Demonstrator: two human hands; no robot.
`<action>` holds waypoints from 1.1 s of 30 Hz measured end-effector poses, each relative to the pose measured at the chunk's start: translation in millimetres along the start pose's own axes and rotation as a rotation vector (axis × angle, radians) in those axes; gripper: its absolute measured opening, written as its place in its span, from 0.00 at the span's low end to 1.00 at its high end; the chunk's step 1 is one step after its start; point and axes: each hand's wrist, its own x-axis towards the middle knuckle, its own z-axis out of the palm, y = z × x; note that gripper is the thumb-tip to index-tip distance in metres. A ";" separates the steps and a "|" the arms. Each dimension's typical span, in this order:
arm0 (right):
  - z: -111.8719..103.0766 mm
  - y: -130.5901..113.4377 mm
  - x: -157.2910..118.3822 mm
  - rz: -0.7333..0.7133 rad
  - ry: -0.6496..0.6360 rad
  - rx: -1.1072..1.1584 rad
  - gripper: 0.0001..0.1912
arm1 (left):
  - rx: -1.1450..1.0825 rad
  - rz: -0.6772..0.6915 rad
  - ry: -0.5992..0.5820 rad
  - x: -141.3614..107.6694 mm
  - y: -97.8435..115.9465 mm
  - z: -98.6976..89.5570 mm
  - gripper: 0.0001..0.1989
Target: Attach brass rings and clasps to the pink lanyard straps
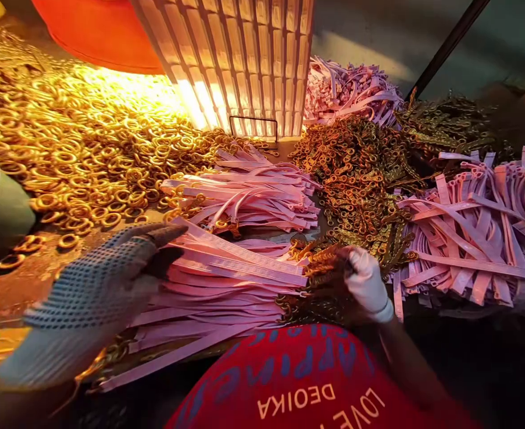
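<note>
My left hand (105, 286), in a white knitted glove with blue dots, reaches in at the left ends of a bundle of pink straps (239, 262). Its fingers are stretched forward, apart from the thumb, with the fingertips close to or touching the top straps. Gold-coloured metal fittings (318, 259) hang at the bundle's right ends. Just right of these, my right hand (364, 280) wears a white glove with bare fingertips. Its fingers are curled closed, and what is between them is too dark and blurred to make out.
Many gold rings (68, 241) spread across the left. Behind the bundle lie more pink straps (262, 196) and a ribbed translucent panel (244, 71). A heap of metal clasps (356, 161) and another strap pile (477, 238) occupy the right. A green container (7, 208) stands far left.
</note>
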 end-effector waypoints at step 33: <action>12.1 -68.5 5.4 -0.194 -0.188 -0.221 0.28 | -1.209 -0.186 -0.523 -33.7 102.8 86.1 0.09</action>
